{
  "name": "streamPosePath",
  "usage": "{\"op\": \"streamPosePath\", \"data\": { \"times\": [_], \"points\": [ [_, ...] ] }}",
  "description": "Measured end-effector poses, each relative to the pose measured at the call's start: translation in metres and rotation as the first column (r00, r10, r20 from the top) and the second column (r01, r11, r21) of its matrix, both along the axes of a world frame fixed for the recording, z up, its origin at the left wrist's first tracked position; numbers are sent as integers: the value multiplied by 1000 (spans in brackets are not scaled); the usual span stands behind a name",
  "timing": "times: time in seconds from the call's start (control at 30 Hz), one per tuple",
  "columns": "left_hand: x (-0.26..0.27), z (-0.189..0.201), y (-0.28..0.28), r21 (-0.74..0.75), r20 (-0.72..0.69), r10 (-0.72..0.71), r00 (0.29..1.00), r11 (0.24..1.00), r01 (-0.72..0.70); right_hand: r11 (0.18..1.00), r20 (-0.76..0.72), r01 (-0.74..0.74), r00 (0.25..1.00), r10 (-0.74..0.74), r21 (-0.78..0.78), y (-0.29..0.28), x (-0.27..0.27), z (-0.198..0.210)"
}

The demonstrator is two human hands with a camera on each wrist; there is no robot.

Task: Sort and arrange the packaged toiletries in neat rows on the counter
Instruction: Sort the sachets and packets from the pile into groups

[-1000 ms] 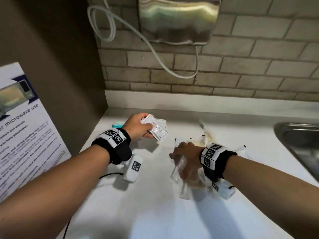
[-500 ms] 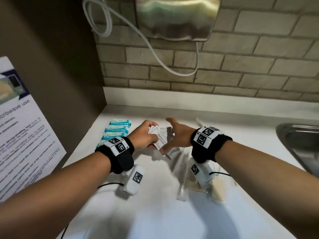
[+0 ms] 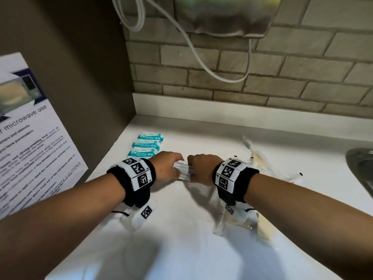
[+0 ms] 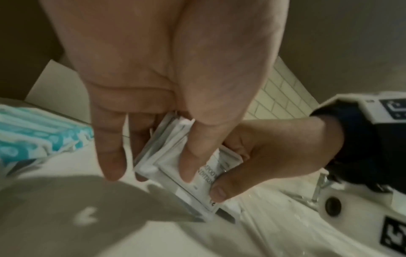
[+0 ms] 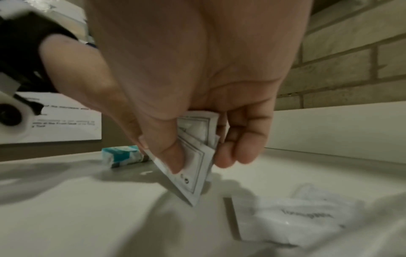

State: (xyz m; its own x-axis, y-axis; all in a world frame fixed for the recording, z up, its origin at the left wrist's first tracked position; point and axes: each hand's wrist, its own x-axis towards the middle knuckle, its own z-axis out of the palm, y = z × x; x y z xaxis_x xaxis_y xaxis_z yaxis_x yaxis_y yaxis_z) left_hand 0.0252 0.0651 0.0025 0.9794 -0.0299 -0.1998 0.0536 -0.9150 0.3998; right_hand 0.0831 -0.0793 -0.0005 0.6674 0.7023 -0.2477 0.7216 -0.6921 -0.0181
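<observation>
A small stack of white sachets [image 3: 182, 170] stands on edge just above the white counter [image 3: 181, 249]. My left hand [image 3: 170, 168] pinches its left side and my right hand [image 3: 198, 168] pinches its right side. In the left wrist view the sachets [image 4: 173, 156] sit between my thumb and fingers, with the right thumb [image 4: 219, 189] pressed on the printed face. The right wrist view shows thumb and fingers clamping the fanned sachets [image 5: 195, 175]. Several teal packets [image 3: 147, 146] lie in a row to the left.
Clear-wrapped long items [image 3: 256, 158] lie scattered to the right, more under my right wrist [image 3: 238, 221]. A clear bag with white contents [image 5: 303, 219] lies close by. A steel sink [image 3: 361, 168] is at far right. A microwave notice [image 3: 30, 138] hangs left; a wall unit [image 3: 226, 15] and cable hang above.
My right hand left the clear-wrapped pile and came over to the sachets in my left hand. Both hands now grip the stack together, lower and beside the teal row.
</observation>
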Motion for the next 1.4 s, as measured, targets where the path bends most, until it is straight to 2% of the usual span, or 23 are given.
{"op": "streamPosePath", "data": {
  "times": [0.13, 0.23, 0.37, 0.5, 0.63, 0.8, 1.1, 1.3, 1.4],
  "points": [
    [-4, -12, -10, 234, -163, -37, 986, 969, 75, 998, 40, -17, 999, 19, -64, 1, -3, -14],
    [-9, -21, -17, 281, -189, -35, 981, 956, 88, 998, -53, 47, 997, -49, -38, 1, -4, -23],
    [-6, -17, -21, 170, -226, 13, 974, 985, 27, 995, -156, 98, 983, -92, 35, 3, -2, -26],
    [-3, -14, -17, 126, -269, 32, 963, 992, 2, 992, -202, 122, 973, -114, 26, 1, 2, -25],
    [-4, -14, -7, 53, -297, 15, 955, 999, 0, 996, -200, 84, 977, -76, 31, -6, 8, -19],
    [-5, -14, -12, 60, -304, 27, 952, 998, -9, 998, -192, 57, 980, -58, -10, -5, 5, -21],
    [-2, -19, 0, -132, -283, 75, 956, 984, -116, 991, -270, 133, 955, -125, 13, -8, 4, -19],
    [1, -23, 9, -141, -248, 63, 967, 985, -100, 976, -274, 176, 952, -134, 131, -10, 5, -11],
    [2, -24, 12, -91, -208, 38, 977, 994, -58, 957, -302, 207, 943, -140, 202, -12, 7, -9]
  ]
}}
